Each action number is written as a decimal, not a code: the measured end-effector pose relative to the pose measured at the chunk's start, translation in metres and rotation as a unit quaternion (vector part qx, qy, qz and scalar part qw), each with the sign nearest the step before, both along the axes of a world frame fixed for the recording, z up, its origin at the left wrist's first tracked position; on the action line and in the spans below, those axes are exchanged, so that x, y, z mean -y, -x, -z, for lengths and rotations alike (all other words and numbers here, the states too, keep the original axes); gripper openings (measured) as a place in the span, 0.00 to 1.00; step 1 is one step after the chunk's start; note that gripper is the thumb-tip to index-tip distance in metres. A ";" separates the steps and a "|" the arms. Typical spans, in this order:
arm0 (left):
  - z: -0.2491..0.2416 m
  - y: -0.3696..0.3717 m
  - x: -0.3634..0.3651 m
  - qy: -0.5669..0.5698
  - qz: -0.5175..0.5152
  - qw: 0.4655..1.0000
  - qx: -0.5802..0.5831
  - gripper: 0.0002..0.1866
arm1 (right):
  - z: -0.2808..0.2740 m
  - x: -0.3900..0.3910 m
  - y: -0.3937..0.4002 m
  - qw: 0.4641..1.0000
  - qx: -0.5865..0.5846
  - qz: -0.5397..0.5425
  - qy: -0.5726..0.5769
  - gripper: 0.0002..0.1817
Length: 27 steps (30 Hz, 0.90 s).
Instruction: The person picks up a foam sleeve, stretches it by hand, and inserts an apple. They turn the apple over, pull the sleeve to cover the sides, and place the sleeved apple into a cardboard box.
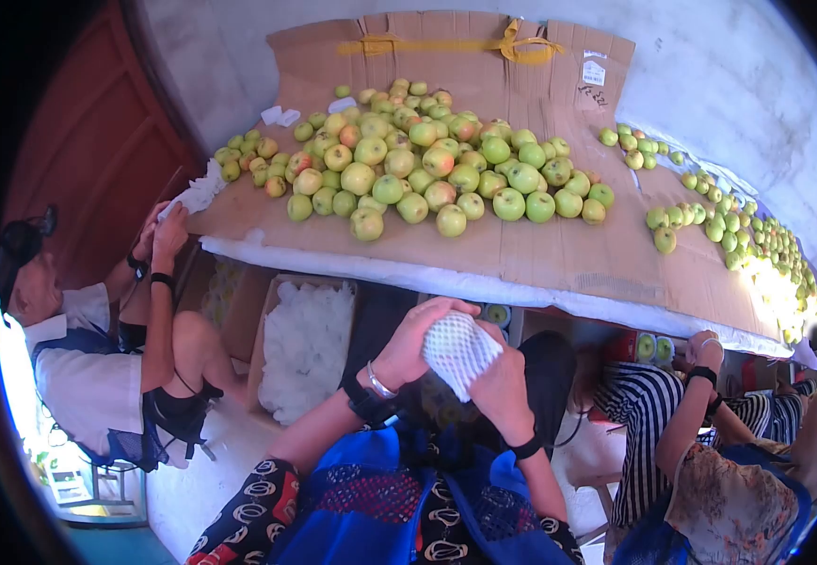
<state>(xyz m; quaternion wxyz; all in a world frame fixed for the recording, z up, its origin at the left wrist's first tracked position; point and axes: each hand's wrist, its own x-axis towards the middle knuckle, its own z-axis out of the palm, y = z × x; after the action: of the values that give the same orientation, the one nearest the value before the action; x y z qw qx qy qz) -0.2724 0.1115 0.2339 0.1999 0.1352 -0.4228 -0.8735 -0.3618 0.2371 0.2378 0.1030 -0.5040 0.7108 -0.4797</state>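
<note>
A white foam net sleeve (pixel 460 350) is between my two hands, in front of my lap and below the table's front edge. My left hand (pixel 418 339) is wrapped round its left side and top. On its lower right side, my right hand (pixel 503 381) closes with bent fingers. The sleeve bulges as if round something, but what is inside is hidden. Beyond my hands, a large heap of green and reddish apples (pixel 399 174) lies on the cardboard-covered table (pixel 512 250).
An open box of white foam sleeves (pixel 305 348) stands below the table to my left. A co-worker (pixel 79 330) sits at the left, handling white foam; another (pixel 738 490) sits at the right. More apples (pixel 728 221) lie along the table's right side.
</note>
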 end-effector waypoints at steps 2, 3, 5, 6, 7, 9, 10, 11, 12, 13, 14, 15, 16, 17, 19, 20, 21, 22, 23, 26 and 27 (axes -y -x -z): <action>0.027 0.000 0.002 -0.149 0.010 0.988 -0.049 0.17 | -0.030 -0.004 0.001 0.998 0.002 0.016 -0.063 0.38; 0.036 -0.003 0.007 -0.289 0.017 0.952 -0.098 0.17 | -0.048 -0.006 -0.001 0.992 0.003 0.029 -0.121 0.40; 0.027 -0.008 0.011 -0.313 -0.014 0.943 -0.111 0.17 | -0.059 -0.015 0.007 0.990 0.139 0.020 -0.018 0.41; 0.024 -0.010 0.015 -0.323 0.001 0.935 -0.149 0.16 | -0.061 -0.019 0.011 0.983 0.172 0.023 0.059 0.37; 0.022 -0.014 0.021 -0.330 0.016 0.926 -0.185 0.16 | -0.063 -0.021 0.013 0.968 0.208 0.027 0.136 0.34; 0.019 -0.018 0.026 -0.299 0.022 0.931 -0.208 0.16 | -0.075 -0.027 0.008 0.976 0.050 0.040 0.209 0.21; 0.017 -0.018 0.027 -0.301 0.008 0.934 -0.190 0.16 | -0.086 -0.025 0.001 0.978 0.023 0.025 0.204 0.13; 0.017 -0.016 0.026 -0.306 -0.005 0.936 -0.173 0.17 | -0.087 -0.020 -0.003 0.982 -0.017 -0.002 0.187 0.10; 0.014 -0.014 0.023 -0.282 -0.032 0.945 -0.162 0.18 | -0.087 -0.012 -0.006 0.984 -0.073 0.003 0.164 0.10; 0.018 -0.013 0.022 -0.286 -0.029 0.944 -0.161 0.18 | -0.085 -0.004 -0.009 0.982 -0.128 0.008 0.140 0.09; 0.022 -0.012 0.023 -0.268 -0.024 0.950 -0.159 0.18 | -0.077 0.002 -0.010 0.976 -0.193 0.017 0.103 0.11; 0.021 -0.011 0.023 -0.249 -0.019 0.955 -0.159 0.18 | -0.071 0.009 -0.011 0.976 -0.194 0.017 0.102 0.11; 0.020 -0.012 0.020 -0.253 -0.026 0.957 -0.140 0.17 | -0.066 0.015 -0.013 0.977 -0.209 0.025 0.041 0.14; 0.017 -0.013 0.016 -0.258 -0.024 0.955 -0.141 0.17 | -0.062 0.018 -0.014 0.974 -0.223 0.034 -0.023 0.16; 0.015 -0.017 0.011 -0.149 -0.069 0.980 -0.109 0.18 | -0.051 0.021 -0.016 0.971 -0.228 0.028 -0.062 0.22; 0.031 -0.016 0.017 -0.200 -0.038 0.967 -0.151 0.18 | -0.044 0.024 -0.018 0.972 -0.227 0.025 -0.061 0.23; 0.021 -0.018 0.013 -0.155 -0.054 0.981 -0.101 0.19 | -0.039 0.021 -0.014 0.970 -0.231 0.034 -0.067 0.23; 0.021 -0.016 0.013 -0.135 -0.044 0.986 -0.083 0.19 | -0.031 0.020 -0.010 0.974 -0.217 0.025 -0.059 0.23; 0.025 -0.015 0.012 -0.120 -0.059 0.988 -0.072 0.19 | -0.024 0.020 -0.008 0.978 -0.201 0.019 -0.051 0.23; 0.020 -0.011 0.010 -0.155 -0.079 0.984 -0.033 0.18 | -0.032 0.016 -0.002 0.979 -0.179 0.005 -0.097 0.23; 0.021 -0.011 0.011 -0.132 -0.068 0.989 -0.015 0.18 | -0.034 0.015 -0.004 0.982 -0.150 -0.017 -0.111 0.23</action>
<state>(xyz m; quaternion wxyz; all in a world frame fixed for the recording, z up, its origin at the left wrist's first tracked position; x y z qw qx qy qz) -0.2610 0.1003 0.2128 0.2455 0.1752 -0.2904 -0.9081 -0.3582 0.2218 0.2716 0.0590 -0.5675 0.7584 -0.3150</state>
